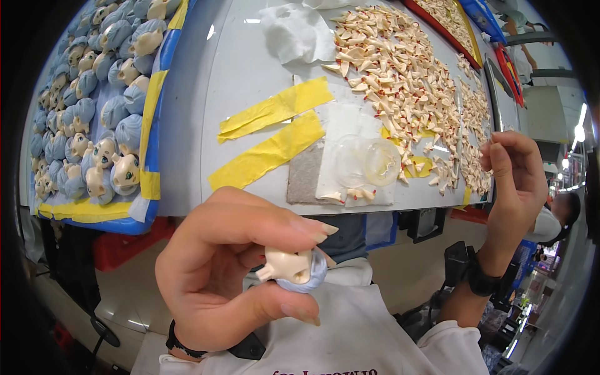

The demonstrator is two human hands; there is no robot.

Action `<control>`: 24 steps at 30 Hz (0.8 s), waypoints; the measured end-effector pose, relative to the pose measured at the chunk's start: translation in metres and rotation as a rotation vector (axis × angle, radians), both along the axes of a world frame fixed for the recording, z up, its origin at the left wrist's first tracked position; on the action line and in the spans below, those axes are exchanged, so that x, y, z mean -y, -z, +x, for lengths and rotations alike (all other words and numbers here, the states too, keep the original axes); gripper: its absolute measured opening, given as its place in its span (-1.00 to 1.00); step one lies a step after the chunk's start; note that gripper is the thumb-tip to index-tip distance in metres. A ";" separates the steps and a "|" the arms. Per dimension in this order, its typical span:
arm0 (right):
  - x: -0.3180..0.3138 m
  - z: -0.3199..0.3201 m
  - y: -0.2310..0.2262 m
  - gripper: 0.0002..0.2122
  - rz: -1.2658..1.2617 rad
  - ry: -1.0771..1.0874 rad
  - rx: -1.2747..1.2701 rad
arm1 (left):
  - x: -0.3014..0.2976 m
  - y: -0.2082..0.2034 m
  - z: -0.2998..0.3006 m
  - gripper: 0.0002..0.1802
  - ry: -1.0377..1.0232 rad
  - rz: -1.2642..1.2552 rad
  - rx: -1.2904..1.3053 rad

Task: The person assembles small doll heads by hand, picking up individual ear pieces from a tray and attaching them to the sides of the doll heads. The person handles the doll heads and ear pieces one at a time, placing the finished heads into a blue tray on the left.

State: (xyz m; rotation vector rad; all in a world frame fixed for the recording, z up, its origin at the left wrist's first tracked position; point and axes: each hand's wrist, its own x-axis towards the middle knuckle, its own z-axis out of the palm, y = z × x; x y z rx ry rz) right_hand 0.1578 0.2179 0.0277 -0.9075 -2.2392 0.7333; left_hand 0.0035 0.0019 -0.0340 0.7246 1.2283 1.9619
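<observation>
My left hand (212, 269) is close to the camera, with a small doll head (289, 265) pinched between thumb and fingers. The head has pale blue hair and a cream side with a pointed piece sticking out and a small hollow; its painted face does not show. Over at the right edge of the table, my right hand (517, 172) is raised beside a heap of small cream pointed pieces with red ends (400, 69). Its thumb and fingertips are drawn together, and whatever they hold, if anything, is too small to make out.
A blue tray (164, 69) edged with yellow tape holds many blue-haired doll heads at left. Yellow tape strips (269, 150), a clear round dish (381, 164) on white paper and a crumpled white tissue (297, 34) lie mid-table. A red-rimmed tray (431, 22) stands far right.
</observation>
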 end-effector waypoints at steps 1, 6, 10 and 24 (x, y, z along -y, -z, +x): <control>-0.003 0.002 0.000 -0.89 0.168 -0.023 0.081 | -0.001 -0.001 0.001 -0.46 -0.004 -0.007 0.012; -0.013 0.012 -0.001 -0.89 0.558 0.053 0.367 | -0.003 -0.005 0.003 -0.47 -0.017 -0.008 0.055; -0.006 0.006 0.004 -0.90 0.152 0.016 -0.039 | -0.004 -0.003 0.003 -0.48 -0.006 0.020 0.080; 0.042 -0.048 0.008 -0.87 -0.064 -0.350 -0.189 | -0.006 -0.007 0.004 -0.46 -0.038 -0.037 0.104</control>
